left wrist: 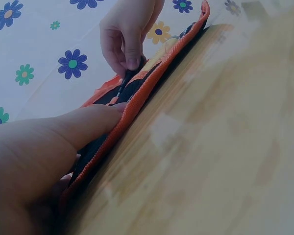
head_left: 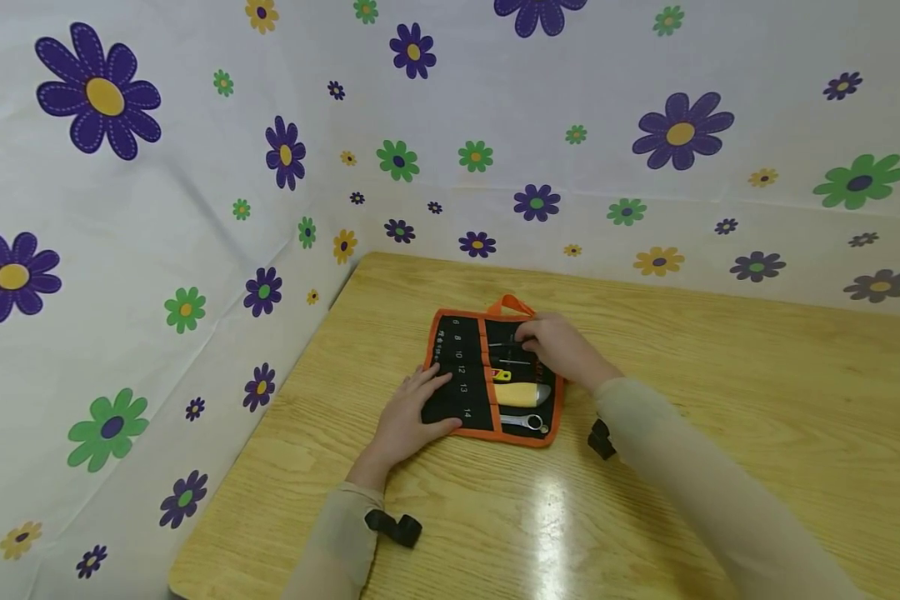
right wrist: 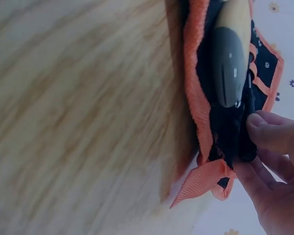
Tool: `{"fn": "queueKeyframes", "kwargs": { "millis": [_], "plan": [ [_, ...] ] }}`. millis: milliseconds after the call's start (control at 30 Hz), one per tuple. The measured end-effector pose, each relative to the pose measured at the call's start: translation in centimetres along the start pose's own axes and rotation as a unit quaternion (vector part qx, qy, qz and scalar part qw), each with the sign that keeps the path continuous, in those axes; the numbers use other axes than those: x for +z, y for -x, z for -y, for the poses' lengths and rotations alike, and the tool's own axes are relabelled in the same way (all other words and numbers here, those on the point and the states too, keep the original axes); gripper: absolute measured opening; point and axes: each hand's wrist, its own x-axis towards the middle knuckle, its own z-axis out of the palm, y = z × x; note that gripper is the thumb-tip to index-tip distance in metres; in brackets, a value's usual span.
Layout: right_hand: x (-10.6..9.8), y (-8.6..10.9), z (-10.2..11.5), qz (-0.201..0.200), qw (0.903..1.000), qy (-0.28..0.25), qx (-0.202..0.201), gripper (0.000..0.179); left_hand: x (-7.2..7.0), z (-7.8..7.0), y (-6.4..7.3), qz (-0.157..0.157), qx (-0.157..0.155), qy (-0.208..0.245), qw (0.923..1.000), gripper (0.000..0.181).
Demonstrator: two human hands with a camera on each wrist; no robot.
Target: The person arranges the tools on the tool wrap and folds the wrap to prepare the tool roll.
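A black tool pouch [head_left: 446, 400] with orange edging lies unrolled on the table. Its left flap carries printed size numbers. My left hand [head_left: 408, 415] rests on that flap with fingers spread, and in the left wrist view the thumb [left wrist: 95, 120] lies along the orange edge. At the pouch's upper right, my right hand [head_left: 560, 346] pinches the black handle of a small screwdriver [right wrist: 247, 134], whose thin shaft points into the orange band. Below it the pockets hold a second thin shaft [head_left: 513, 362], a small yellow-and-red piece [head_left: 502, 375], a thick yellow handle [head_left: 517, 394] with a grey end, and a ring wrench [head_left: 523, 422].
An orange strap [head_left: 508, 303] sticks out from the pouch's far edge. The wooden table [head_left: 720, 400] reaches back to a white flowered cloth [head_left: 585, 100], which also hangs along the left side. Black bands [head_left: 396, 527] are worn at both wrists.
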Motion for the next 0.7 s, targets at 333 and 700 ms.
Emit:
{"fn": "queueKeyframes", "kwargs": {
  "millis": [333, 700],
  "plan": [
    [1.0, -1.3, 0.1, 0.007, 1.0, 0.001, -0.001, 0.014, 0.0, 0.0, 0.0, 0.0, 0.002, 0.004, 1.0, 0.071],
    [1.8, -2.4, 1.2, 0.031, 0.9989, -0.017, 0.031, 0.015, -0.1, 0.0, 0.0, 0.001, 0.004, 0.009, 0.9999, 0.071]
  ]
}}
